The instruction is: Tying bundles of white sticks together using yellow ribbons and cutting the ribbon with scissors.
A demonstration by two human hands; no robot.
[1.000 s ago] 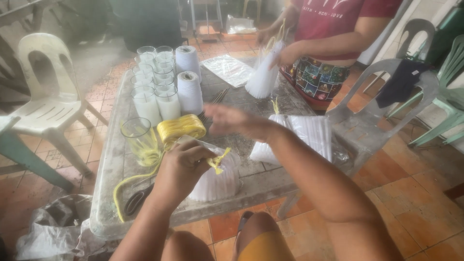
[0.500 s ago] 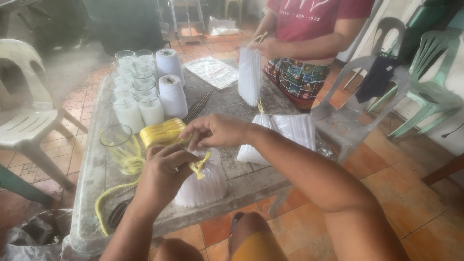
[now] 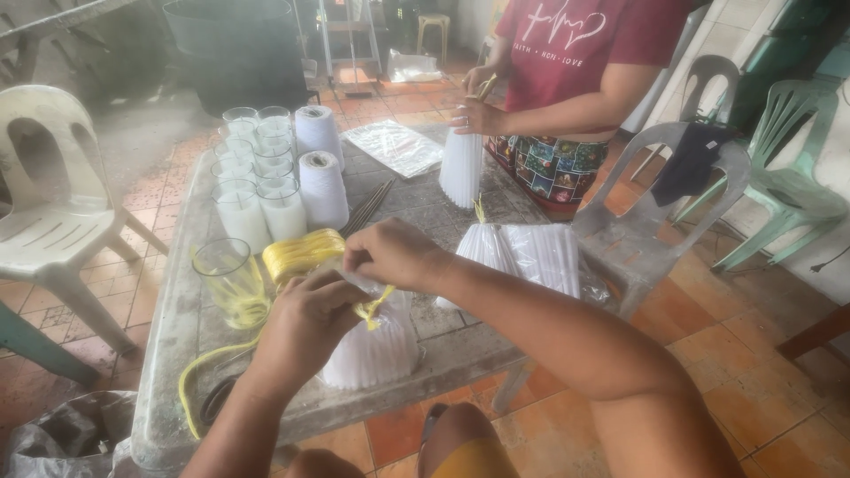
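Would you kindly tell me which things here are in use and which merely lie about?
In use: left hand, right hand, yellow ribbon, white wrapped bundle, ribbon roll.
Lying about: glass jars, thread cones, empty glass, plastic chair.

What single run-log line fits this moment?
left hand: on ribbon | right hand: pinching ribbon | bundle: on table | spool: beside

Clear glasses (image 3: 252,168) clustered at far left corner of desk (image 3: 177,336); two white thread cones (image 3: 320,159) just beside them. Plastic sheet (image 3: 394,146) near far edge. Empty glass (image 3: 226,279) near left edge. White plastic chair (image 3: 53,212) left of desk.
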